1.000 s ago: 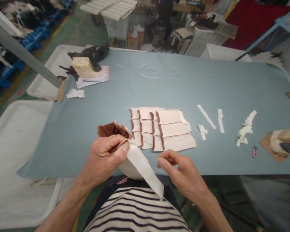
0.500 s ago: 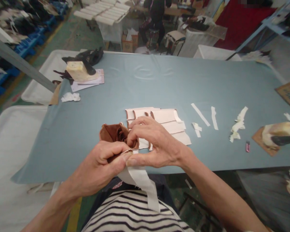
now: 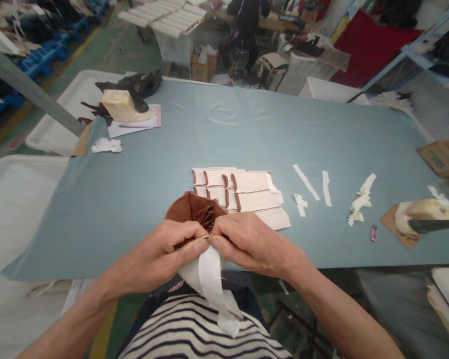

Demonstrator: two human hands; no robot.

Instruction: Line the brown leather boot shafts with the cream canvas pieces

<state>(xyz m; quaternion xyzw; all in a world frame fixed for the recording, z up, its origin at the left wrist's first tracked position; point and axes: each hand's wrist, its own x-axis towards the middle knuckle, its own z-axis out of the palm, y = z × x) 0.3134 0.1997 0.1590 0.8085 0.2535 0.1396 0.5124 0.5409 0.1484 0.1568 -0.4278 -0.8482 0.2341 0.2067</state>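
Note:
A brown leather-like pouch (image 3: pixel 187 205) with gathered folds inside is held near the table's front edge, its mouth facing up. My left hand (image 3: pixel 172 247) pinches its near rim between thumb and fingers. Right beside it, my right hand (image 3: pixel 243 242) grips the same rim, the thumbs almost touching. A white strip (image 3: pixel 211 279) hangs from the rim below the thumbs, over my striped shirt. Just beyond the hands lie several cream pieces with brown edges (image 3: pixel 250 183) in overlapping rows. The pouch's lower part is hidden by my hands.
Loose white strips (image 3: pixel 306 182) and crumpled tape (image 3: pixel 361 199) lie on the blue-green table cover (image 3: pixel 164 159). A small pink object (image 3: pixel 374 233) is near the right iron-like tool (image 3: pixel 415 219). Another yellowish block-shaped tool (image 3: pixel 121 105) stands at back left. A person (image 3: pixel 243 25) sits beyond the table.
My right hand has drawn its fingers out of the pouch's mouth and closed on the rim beside the left hand. The pouch's mouth shows wider, and the white strip hangs straighter.

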